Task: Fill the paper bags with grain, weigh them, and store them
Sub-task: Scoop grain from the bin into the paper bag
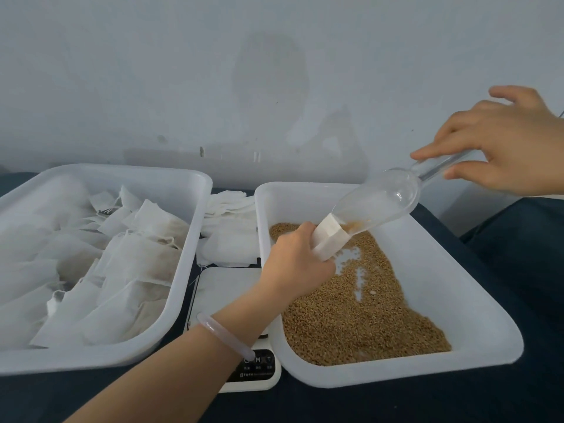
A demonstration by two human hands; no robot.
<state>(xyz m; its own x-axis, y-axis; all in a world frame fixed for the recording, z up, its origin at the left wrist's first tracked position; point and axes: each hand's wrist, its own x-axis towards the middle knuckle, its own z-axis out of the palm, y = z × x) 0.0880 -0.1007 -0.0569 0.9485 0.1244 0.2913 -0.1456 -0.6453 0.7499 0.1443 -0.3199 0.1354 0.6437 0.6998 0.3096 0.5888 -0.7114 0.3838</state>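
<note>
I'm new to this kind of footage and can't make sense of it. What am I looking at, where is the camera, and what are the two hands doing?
There is no machine: a person works with bare hands, and the one picture comes from a camera worn on their head, looking forward and down. The left hand grips a small white paper bag over a white plastic tray of brown grain. The right hand holds a clear plastic scoop by its handle, tipped with its mouth at the bag. On the dark blue cloth also lie a second white tray with filled bags, flat empty bags between the trays, and a white digital scale nearer the person.
</note>
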